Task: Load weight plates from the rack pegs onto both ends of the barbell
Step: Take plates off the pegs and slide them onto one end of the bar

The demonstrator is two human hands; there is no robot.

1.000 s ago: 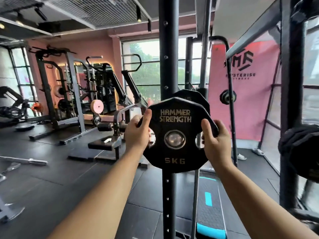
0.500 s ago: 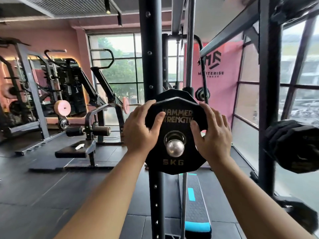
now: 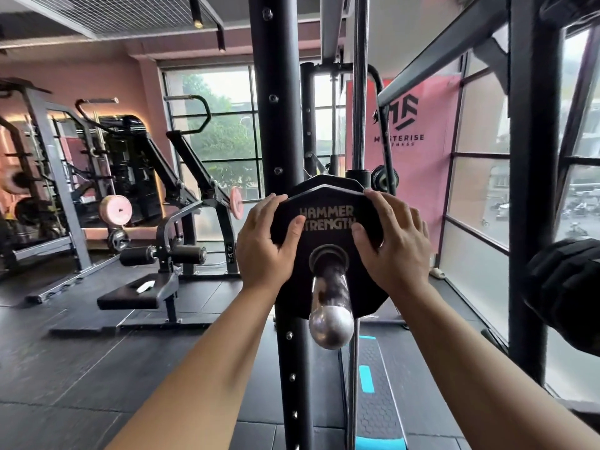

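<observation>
OK, we have both hands on the front plate (black, lettered HAMMER STRENGTH). It sits threaded on a chrome shaft; we cannot tell whether that shaft is a rack peg or the bar end.

The left hand has its fingers laid nearly straight and close together over the plate's upper-left rim, thumb flat on the face beside the lettering. The right hand has its fingers spread across the upper-right rim, thumb pressed on the face just above the hub. We read both as flat pressing contact, not a wrap-around grip.

The shaft comes out between the two hands, and its rounded end sits below the wrists and nearer to us. A second black plate sits directly behind the front one, its top edge showing just above our fingertips.

- Behind the left hand: a drilled black upright, running top to bottom.
- Well off to the right of the right hand: another black plate, partly cut by the frame edge.
- Well apart, left of the left hand: a padded bench and a pink plate on a machine.
- Beyond the right hand: a pink banner.
- Below the forearms: a step platform with cyan markings.
</observation>
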